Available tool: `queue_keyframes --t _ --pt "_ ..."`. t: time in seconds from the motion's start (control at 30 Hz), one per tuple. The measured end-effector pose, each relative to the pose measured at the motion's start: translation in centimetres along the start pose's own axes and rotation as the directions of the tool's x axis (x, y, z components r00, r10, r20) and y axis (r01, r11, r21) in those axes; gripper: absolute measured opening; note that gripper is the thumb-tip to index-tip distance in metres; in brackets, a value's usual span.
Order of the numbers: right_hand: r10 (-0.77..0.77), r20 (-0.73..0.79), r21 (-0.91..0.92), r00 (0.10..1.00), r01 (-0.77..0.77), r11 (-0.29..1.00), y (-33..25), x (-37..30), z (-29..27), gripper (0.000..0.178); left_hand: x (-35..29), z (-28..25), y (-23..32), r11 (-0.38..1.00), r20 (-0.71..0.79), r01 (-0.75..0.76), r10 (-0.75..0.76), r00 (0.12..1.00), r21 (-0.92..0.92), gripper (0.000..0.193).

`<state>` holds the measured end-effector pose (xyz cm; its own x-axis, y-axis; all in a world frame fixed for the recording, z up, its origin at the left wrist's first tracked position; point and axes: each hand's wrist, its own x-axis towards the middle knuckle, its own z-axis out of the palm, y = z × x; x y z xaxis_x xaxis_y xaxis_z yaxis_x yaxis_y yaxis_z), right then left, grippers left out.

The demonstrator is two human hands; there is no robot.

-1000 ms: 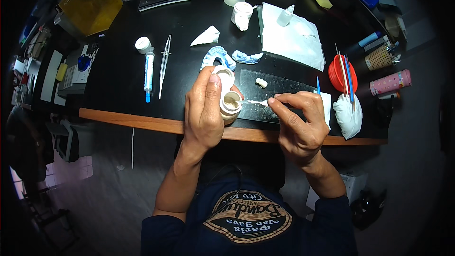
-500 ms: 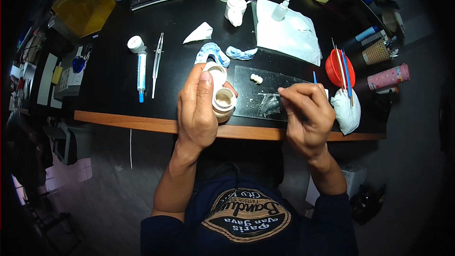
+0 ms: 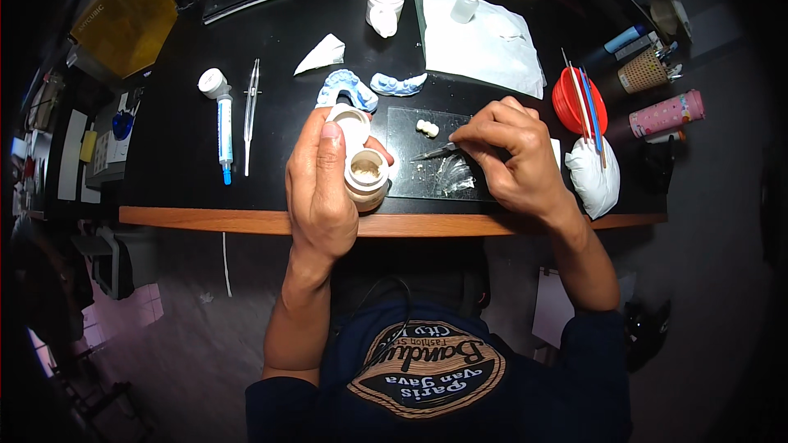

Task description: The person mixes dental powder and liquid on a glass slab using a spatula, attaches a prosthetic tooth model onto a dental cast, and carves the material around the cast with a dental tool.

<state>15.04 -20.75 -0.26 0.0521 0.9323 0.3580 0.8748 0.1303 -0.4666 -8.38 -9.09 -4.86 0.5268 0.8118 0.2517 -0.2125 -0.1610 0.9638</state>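
Observation:
My left hand [image 3: 318,180] is closed round a small jar [image 3: 366,194] of pale powder, near the table's front edge. Under the same thumb sits a white round lid [image 3: 353,126], beside the jar's mouth. Between the fingertips of my right hand [image 3: 517,160] is a thin metal spatula [image 3: 435,152], its tip pointing left over a dark glass slab [image 3: 404,184]. Smeared clear material and crumbs [image 3: 454,175] lie on the slab below the spatula. A small cream tooth-shaped piece [image 3: 427,128] rests farther back on it.
Two light-blue dental impressions [image 3: 400,84] lie behind the slab. Tweezers [image 3: 252,119] and a syringe [image 3: 224,139] are at left. At right stand a red round container [image 3: 566,107] with thin sticks and a white bag [image 3: 593,189]. A dropper bottle [image 3: 465,4] stands on white tissue [image 3: 492,57].
The whole view has shifted slightly. My right hand has moved a little left and away over the slab, and the spatula now slants down. My left hand keeps its hold on jar and lid.

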Motion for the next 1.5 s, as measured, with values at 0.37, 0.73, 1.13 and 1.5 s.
queue_keyframes --t 0.37,0.73,1.13,1.5 --pt "-0.064 0.238 0.059 0.969 0.051 0.997 2.8 0.5 -2.1 0.019 0.0 -0.1 0.2 1.0 0.008 0.002 -0.002 1.0 -0.02 0.048" --pt "-0.061 0.084 0.009 0.995 0.06 0.998 1.9 0.8 0.3 0.02 0.1 0.4 0.4 1.0 -0.008 0.02 -0.02 1.0 -0.013 0.048" --pt "-0.075 0.156 -0.039 0.985 0.082 0.996 2.8 -0.5 -2.0 0.019 0.0 0.2 0.5 1.0 -0.001 0.009 -0.009 1.0 -0.018 0.049" --pt "0.072 -0.088 -0.079 0.994 -0.079 0.994 0.8 -3.5 -1.3 0.015 -0.1 0.2 0.6 0.998 0.001 0.02 -0.02 1.0 -0.057 0.05"
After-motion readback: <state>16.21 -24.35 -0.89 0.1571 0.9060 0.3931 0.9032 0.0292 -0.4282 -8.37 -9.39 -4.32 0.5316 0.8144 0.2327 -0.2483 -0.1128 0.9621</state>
